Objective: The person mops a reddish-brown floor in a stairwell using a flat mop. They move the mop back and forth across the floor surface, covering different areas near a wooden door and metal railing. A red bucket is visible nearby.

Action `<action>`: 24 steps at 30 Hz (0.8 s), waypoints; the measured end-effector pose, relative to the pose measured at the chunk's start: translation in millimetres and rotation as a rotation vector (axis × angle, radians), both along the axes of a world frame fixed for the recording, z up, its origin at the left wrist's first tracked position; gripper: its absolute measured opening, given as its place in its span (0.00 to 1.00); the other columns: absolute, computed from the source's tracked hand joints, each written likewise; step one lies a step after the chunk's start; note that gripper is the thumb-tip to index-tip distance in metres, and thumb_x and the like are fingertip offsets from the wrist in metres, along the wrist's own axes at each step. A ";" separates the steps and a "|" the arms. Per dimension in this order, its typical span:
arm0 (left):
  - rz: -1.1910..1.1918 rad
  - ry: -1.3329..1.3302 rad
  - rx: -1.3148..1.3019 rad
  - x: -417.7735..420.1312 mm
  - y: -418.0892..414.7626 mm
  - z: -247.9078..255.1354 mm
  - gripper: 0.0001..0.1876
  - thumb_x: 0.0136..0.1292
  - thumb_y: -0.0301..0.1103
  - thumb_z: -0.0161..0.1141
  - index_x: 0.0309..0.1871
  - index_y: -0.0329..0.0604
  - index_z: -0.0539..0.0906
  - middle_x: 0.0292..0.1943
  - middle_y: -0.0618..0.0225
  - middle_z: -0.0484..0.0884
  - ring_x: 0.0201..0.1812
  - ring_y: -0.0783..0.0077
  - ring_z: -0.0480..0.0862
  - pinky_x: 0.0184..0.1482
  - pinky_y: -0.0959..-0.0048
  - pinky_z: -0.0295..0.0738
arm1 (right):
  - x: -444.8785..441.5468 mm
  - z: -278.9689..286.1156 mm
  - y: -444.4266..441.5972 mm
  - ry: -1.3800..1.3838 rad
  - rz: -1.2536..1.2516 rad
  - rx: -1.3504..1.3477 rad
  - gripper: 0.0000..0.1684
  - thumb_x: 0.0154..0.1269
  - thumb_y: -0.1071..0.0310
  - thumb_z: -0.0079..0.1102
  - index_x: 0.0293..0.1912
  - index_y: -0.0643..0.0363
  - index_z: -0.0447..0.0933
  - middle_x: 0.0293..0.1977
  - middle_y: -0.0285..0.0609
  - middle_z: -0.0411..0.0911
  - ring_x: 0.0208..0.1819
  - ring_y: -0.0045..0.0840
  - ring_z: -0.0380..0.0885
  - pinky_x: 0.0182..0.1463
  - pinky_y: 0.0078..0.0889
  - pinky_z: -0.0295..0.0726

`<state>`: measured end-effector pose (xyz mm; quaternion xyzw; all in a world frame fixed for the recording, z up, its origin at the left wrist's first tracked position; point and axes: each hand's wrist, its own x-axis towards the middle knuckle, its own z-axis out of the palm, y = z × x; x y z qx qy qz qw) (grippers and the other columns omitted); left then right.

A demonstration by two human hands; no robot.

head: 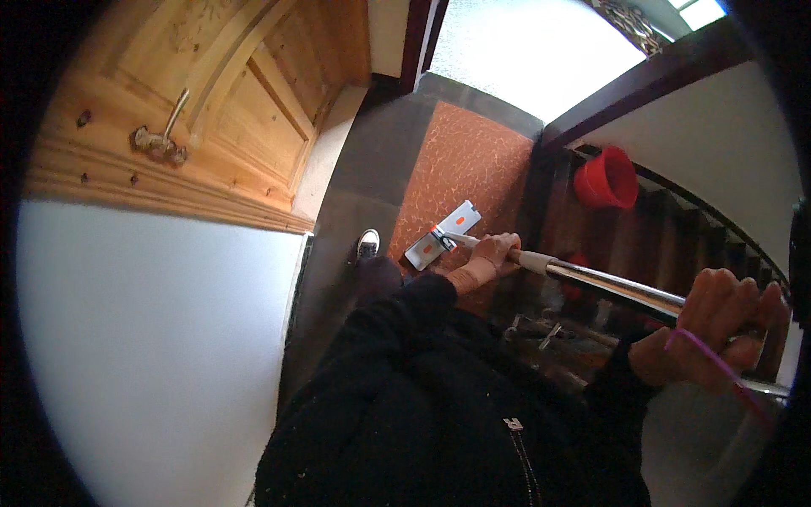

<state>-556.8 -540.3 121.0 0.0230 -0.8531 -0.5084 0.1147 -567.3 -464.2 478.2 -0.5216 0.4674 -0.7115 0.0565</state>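
A flat mop lies across my front, its steel pole (614, 286) running from lower right toward the floor. Low on the pole, near the joint, my left hand (496, 251) is wrapped around it. My right hand (725, 323) grips the upper part, and a pink band or cord hangs at that wrist. The mop's rectangular grey head (461, 217), with orange spots, rests on the reddish-orange patterned floor strip (472, 152). Any pad under the head is largely hidden.
A red bucket (605, 177) stands to the right, beside dark wooden steps (665, 234). A carved wooden door (253, 114) with a metal handle (158, 144) and a white wall (158, 336) are on the left. Ahead is a bright doorway (500, 51). One shoe (368, 245) shows on dark floor.
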 end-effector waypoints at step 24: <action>0.094 0.108 -0.169 -382.1 -255.5 -18.8 0.11 0.40 0.26 0.59 0.29 0.48 0.72 0.29 0.64 0.75 0.37 0.61 0.75 0.39 0.66 0.69 | -263.6 -27.7 -227.4 0.191 -0.568 -0.104 0.14 0.57 0.61 0.44 0.20 0.55 0.58 0.13 0.34 0.57 0.13 0.17 0.51 0.19 0.20 0.55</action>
